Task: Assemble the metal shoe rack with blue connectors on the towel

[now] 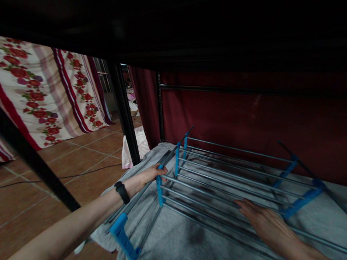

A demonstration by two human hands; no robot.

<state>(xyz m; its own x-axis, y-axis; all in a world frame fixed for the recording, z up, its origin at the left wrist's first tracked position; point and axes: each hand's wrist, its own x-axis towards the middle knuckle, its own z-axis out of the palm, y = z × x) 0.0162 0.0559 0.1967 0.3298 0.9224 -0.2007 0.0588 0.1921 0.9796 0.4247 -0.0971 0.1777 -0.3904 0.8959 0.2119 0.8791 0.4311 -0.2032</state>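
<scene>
A metal clothes drying rack with grey rods and blue plastic brackets lies on a grey blanket. My left hand, with a black band on its wrist, is closed around the rack's left side, by a blue bracket. Over the middle rods lies my right hand, its fingertips closed on one rod; part of its grip is hidden. A blue corner piece sticks out at the rack's near left end, and more blue brackets join the rods on the right.
Black metal posts and a dark slab overhead frame the space. A dark red cloth hangs behind the rack. To the left, a flowered curtain hangs over a tiled floor, where a black cable runs.
</scene>
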